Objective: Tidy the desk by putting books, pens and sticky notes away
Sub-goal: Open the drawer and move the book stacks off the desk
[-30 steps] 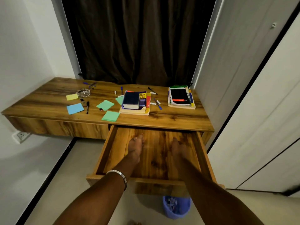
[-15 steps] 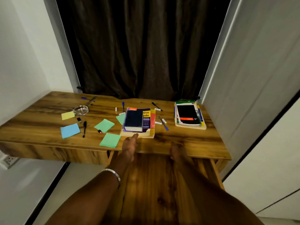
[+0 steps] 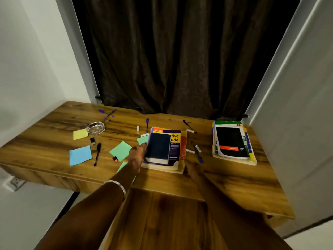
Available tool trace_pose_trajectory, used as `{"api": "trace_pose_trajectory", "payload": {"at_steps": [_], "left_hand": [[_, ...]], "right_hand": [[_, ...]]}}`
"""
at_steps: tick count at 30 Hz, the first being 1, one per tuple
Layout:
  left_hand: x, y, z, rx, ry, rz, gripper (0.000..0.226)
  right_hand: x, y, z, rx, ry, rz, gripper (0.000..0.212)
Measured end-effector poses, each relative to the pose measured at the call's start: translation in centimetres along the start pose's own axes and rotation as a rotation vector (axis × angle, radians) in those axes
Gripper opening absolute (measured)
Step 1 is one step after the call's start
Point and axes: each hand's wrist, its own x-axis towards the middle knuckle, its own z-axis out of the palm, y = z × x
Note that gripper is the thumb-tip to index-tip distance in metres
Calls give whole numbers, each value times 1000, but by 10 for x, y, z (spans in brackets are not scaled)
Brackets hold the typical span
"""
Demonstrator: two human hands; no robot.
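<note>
Purple-yellow book cover [image 3: 174, 139] shows partial txt "tive" & "ude"; rest unreadable.

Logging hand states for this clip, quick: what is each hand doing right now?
Left hand: fingers straight against the left side of the middle book stack; open, no grip.
Right hand: at the stack's near right corner; grip cannot be told.

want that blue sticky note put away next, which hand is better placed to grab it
Left. The blue sticky note lies near the desk's left front edge, and the left hand is nearer it. The right hand sits beyond the book stack.
</note>
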Motion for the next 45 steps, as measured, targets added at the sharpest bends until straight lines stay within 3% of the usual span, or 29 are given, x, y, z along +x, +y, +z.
{"api": "trace_pose_trajectory", "payload": {"at_steps": [5,11,16,19,26,33,39,43,45], "left_hand": [[35,14,20,18,-81,-28,33],[65,12,30,79,-258,-143,51],[88,13,31,113,-312,-141,38],[95,11,29,97,-363,-155,26],[113,8,21,98,-476,-182,44],[115,8,25,17,-494,-182,61],[109,7,28,-32,-469,-188,50],[115,3,28,-42,-484,-191,71],[115,2,28,-41,-470,-191,67]], "right_hand": [[-9,-35,4,64,-124,38,57],[-14,-67,7,107,-167,51,56],[4,-69,17,18,-191,73,53],[18,-60,29,12,-197,20,62],[29,-54,36,67,-150,72,60],[32,-49,36,186,-138,1,53],[34,-48,44,199,-150,-21,63],[35,-48,46,205,-156,25,61],[37,-50,47,206,-165,49,59]]}}
